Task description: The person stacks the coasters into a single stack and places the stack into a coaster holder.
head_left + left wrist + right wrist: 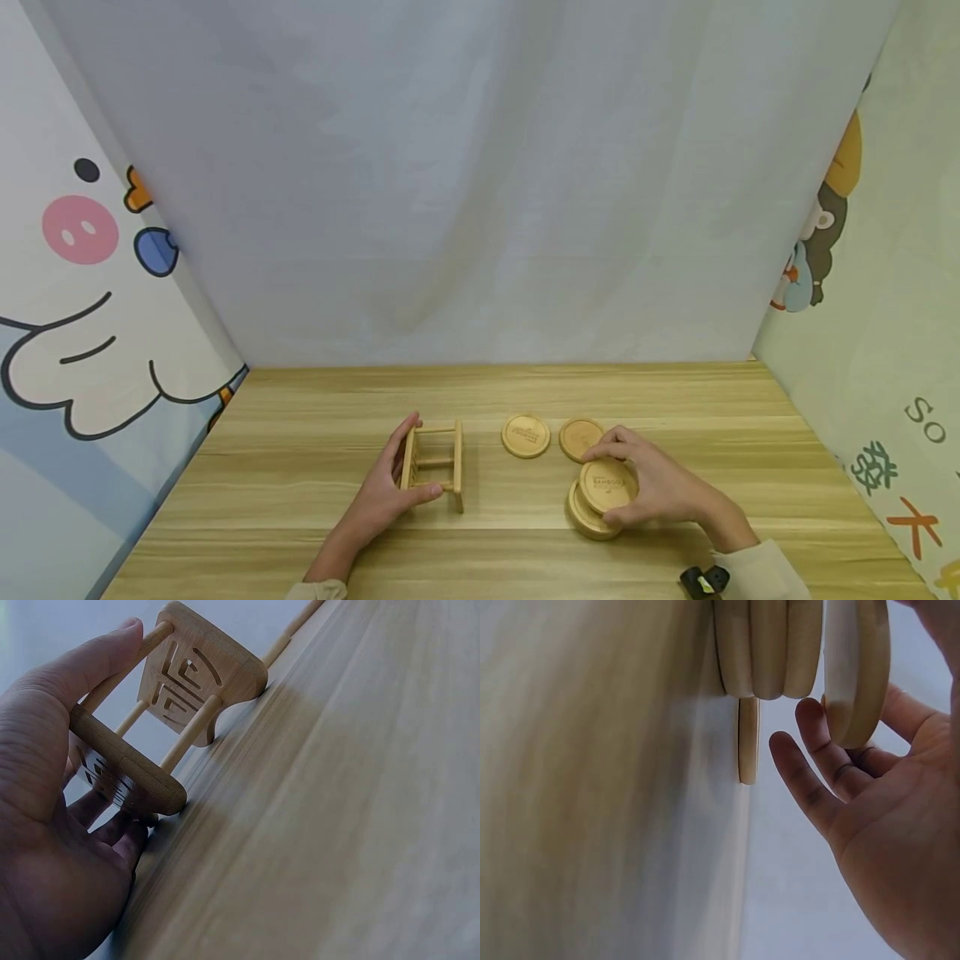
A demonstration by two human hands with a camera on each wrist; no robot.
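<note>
My left hand (pixel 375 502) grips a small bamboo coaster holder (pixel 458 460) that stands on the table, thumb along a rod. Its cut-out end panel (pixel 196 671) and round rods show in the left wrist view. My right hand (pixel 660 487) pinches a round bamboo coaster (pixel 609 483) by its edge. In the right wrist view, that coaster is tilted and lifted apart from a stack of three coasters (pixel 769 649). Two more coasters lie singly behind the stack, one at the left (pixel 525 437) and one (pixel 577 438) partly behind my right fingers.
The wood-grain table (pixel 300 442) ends at a pale cloth backdrop (pixel 450 208). Printed panels with cartoon figures flank it on the left (pixel 75 350) and right (pixel 847 375). A dark wrist device (pixel 705 581) sits by my right sleeve.
</note>
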